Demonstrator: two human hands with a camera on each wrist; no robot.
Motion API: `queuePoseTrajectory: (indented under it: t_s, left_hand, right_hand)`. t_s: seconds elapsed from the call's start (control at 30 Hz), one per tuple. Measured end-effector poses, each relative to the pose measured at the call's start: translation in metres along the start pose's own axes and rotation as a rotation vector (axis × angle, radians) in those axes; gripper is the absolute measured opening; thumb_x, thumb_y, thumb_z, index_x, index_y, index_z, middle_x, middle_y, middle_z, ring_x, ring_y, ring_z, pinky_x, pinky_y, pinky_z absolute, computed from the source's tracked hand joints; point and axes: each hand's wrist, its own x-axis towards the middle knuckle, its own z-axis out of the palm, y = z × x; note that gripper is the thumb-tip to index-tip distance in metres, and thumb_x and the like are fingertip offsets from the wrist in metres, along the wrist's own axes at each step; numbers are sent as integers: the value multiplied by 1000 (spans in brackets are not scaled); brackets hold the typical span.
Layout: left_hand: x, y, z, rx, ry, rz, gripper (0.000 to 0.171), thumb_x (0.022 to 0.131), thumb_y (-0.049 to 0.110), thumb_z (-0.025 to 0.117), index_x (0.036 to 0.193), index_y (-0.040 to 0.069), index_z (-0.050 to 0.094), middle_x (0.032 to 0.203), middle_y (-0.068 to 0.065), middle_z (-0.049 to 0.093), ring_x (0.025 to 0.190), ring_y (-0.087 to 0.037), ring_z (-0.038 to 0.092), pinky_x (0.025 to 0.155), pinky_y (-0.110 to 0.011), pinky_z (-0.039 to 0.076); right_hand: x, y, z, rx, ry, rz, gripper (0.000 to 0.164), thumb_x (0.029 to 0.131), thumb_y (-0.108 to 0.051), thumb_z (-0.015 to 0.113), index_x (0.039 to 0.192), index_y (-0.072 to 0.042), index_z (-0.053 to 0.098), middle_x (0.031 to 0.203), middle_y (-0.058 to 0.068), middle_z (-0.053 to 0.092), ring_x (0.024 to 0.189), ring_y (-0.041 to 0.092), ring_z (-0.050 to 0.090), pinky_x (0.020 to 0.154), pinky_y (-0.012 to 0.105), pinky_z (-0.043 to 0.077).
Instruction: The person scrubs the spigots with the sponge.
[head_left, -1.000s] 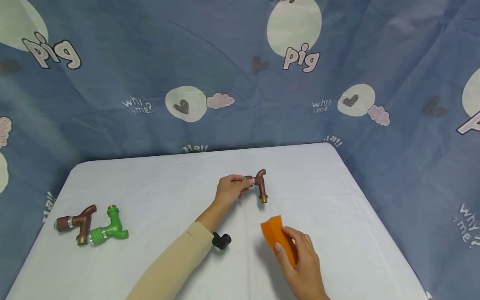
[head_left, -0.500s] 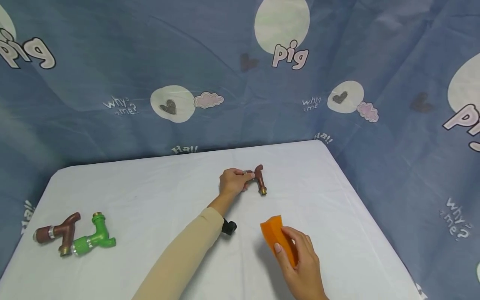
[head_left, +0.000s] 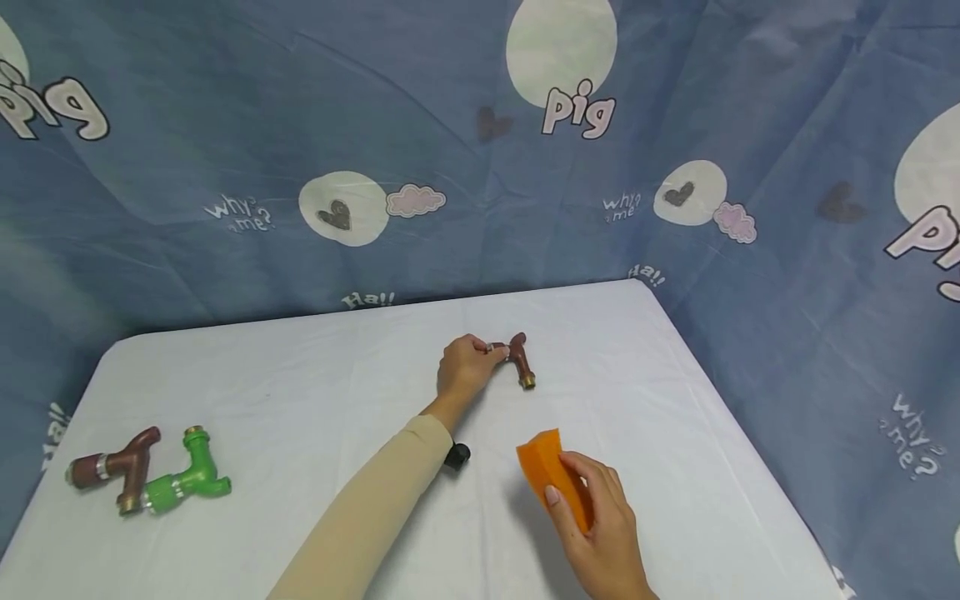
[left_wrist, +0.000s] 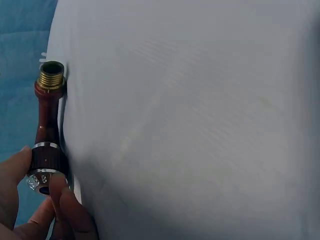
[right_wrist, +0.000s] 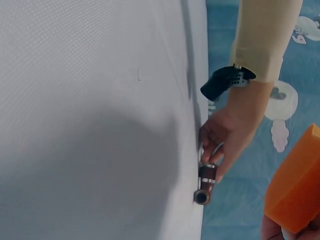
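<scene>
Toward the back of the table, my left hand (head_left: 467, 367) pinches a brown tap (head_left: 521, 365) by its handle end. In the left wrist view, thumb and fingers close round the silver-and-dark knob of the tap (left_wrist: 48, 112), and its brass threaded end points away from the hand. My right hand (head_left: 606, 533) grips an orange sponge (head_left: 551, 475) between thumb and fingers, above the table at front right. The sponge (right_wrist: 295, 185) also shows at the right edge of the right wrist view, where the left hand (right_wrist: 230, 130) holds the tap low over the white surface.
A second brown tap (head_left: 131, 462) and a green tap (head_left: 197, 475) lie close together at the left of the white table (head_left: 300, 400). A black camera (head_left: 457, 456) sits on the left wrist. Blue printed cloth (head_left: 450, 267) hangs behind the table.
The head view has turned a little to the right. My left hand has carried the tap slightly back and to the right over the table. The right hand keeps the sponge nearly still.
</scene>
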Motion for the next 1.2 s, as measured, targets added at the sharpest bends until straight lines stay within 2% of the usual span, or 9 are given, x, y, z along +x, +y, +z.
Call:
queuePoseTrajectory:
  t_s: [0.1, 0.33, 0.47, 0.6, 0.7, 0.83, 1.03, 1.13, 1.2]
  left_hand:
    - [-1, -3, -2, 13, 0, 13, 45, 90, 50, 81, 107, 9, 72, 96, -4, 72, 88, -25, 67, 80, -42, 58]
    - [-20, -15, -11, -115, 47, 30, 56, 92, 51, 77, 126, 7, 69, 107, -8, 71, 100, -27, 67, 88, -45, 56]
    - [-41, -27, -28, -62, 96, 139, 45, 93, 43, 79, 124, 10, 72, 104, -3, 72, 95, -23, 68, 83, -44, 56]
    - [-70, -39, -60, 59, 104, 272, 41, 94, 36, 80, 126, 11, 72, 106, -2, 72, 88, -19, 69, 77, -42, 57]
    - [-91, -54, -91, 150, 94, 305, 49, 94, 33, 81, 134, 8, 67, 115, -6, 72, 96, -21, 70, 80, -45, 58]
    - [-115, -79, -126, 244, 91, 282, 59, 93, 31, 82, 142, 5, 61, 128, -13, 67, 113, -31, 66, 92, -53, 56]
    - [-140, -112, -177, 347, 66, 246, 59, 93, 30, 82, 139, -1, 62, 138, -25, 61, 129, -49, 54, 106, -66, 43]
    - [-148, -130, -205, 430, 113, 231, 61, 91, 26, 84, 139, -4, 60, 137, -32, 58, 128, -55, 50, 105, -70, 40]
    - [-151, -144, -223, 495, 153, 189, 65, 88, 22, 85, 138, -8, 57, 137, -36, 54, 126, -58, 47, 104, -74, 36]
  right_hand:
    - [1, -1, 1, 5, -6, -6, 44, 95, -9, 78, 136, -12, 63, 132, 0, 64, 115, 16, 58, 93, 19, 55]
    - [3, -2, 4, 26, -17, -23, 46, 94, -7, 79, 137, -13, 62, 132, -1, 63, 116, 17, 58, 96, 15, 51]
    - [3, -3, 5, 34, -22, -40, 47, 93, -7, 79, 137, -12, 63, 131, 0, 64, 115, 17, 58, 96, 13, 50]
    - [2, -4, 5, 31, -18, -61, 48, 91, -5, 81, 136, -11, 64, 130, 0, 65, 113, 17, 58, 95, 11, 49]
    - [3, -4, 5, 40, -29, -72, 48, 91, -5, 81, 136, -11, 63, 130, 0, 65, 113, 17, 58, 96, 12, 49]
    - [5, -4, 5, 46, -45, -73, 47, 93, -7, 80, 136, -13, 63, 131, -1, 65, 114, 17, 58, 95, 15, 50]
    - [8, -4, 4, 49, -53, -75, 46, 93, -8, 80, 136, -15, 64, 131, -2, 65, 115, 17, 58, 95, 16, 50]
    - [8, -4, 3, 53, -58, -75, 46, 94, -8, 79, 136, -15, 64, 131, -2, 65, 115, 17, 58, 95, 18, 51]
    - [8, -4, 3, 58, -63, -78, 46, 94, -8, 79, 137, -15, 63, 131, -2, 65, 115, 17, 58, 95, 18, 52]
